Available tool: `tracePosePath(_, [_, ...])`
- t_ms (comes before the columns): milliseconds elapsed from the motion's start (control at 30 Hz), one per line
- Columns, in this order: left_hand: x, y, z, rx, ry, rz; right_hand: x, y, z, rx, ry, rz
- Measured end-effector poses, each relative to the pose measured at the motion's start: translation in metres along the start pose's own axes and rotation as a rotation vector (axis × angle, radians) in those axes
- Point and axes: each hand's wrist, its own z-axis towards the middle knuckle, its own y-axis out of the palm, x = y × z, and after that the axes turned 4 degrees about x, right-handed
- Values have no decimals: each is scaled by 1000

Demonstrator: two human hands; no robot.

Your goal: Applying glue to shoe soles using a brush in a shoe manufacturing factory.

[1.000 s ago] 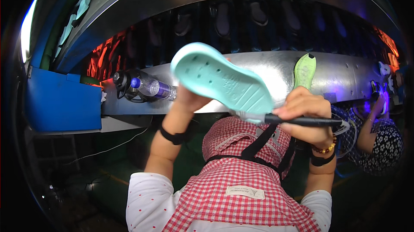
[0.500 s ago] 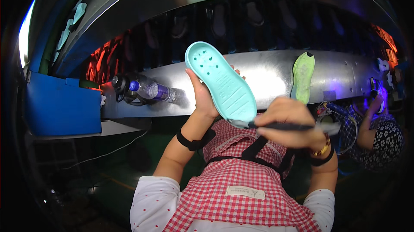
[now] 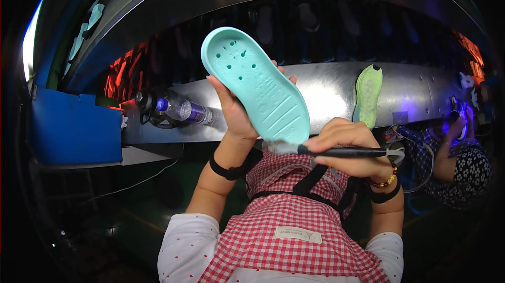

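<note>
My left hand [image 3: 235, 116] grips a turquoise shoe sole [image 3: 276, 91] from beneath, its thumb along the left edge and fingertips showing past the right edge. Small dark holes dot the wider far end, and ridges cross the near half. In my right hand [image 3: 351, 149] is a black-handled brush [image 3: 342, 152], held nearly level. Its pale head, smeared by motion, lies at the sole's near end; whether it touches cannot be made out. A yellow-green shoe sole [image 3: 369, 94] rests on the metal bench to the right.
Beyond my hands runs a shiny metal bench [image 3: 326, 80]. A clear bottle [image 3: 192, 112] lies at its left beside a dark bottle [image 3: 144, 101] and a blue box [image 3: 76, 128]. Dark shoe parts line the space behind. Another person [image 3: 465, 170] works at far right.
The turquoise sole has moved up and left with my left hand and looks larger. The brush head has shifted left along the sole's near end.
</note>
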Motion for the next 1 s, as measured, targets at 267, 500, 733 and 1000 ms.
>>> tracePosePath(267, [-7,42,-19,226,-55,-77,18,17,8,293,203,930])
tracePosePath(500, [-15,15,-26,202,-92,-83,8,24,3,240,98,293])
tracePosePath(733, [-13,10,-15,50,-111,-250,-3,16,19,107,-37,125])
tracePosePath(1000, [0,9,-9,151,-106,85,-8,-7,30,48,-67,31])
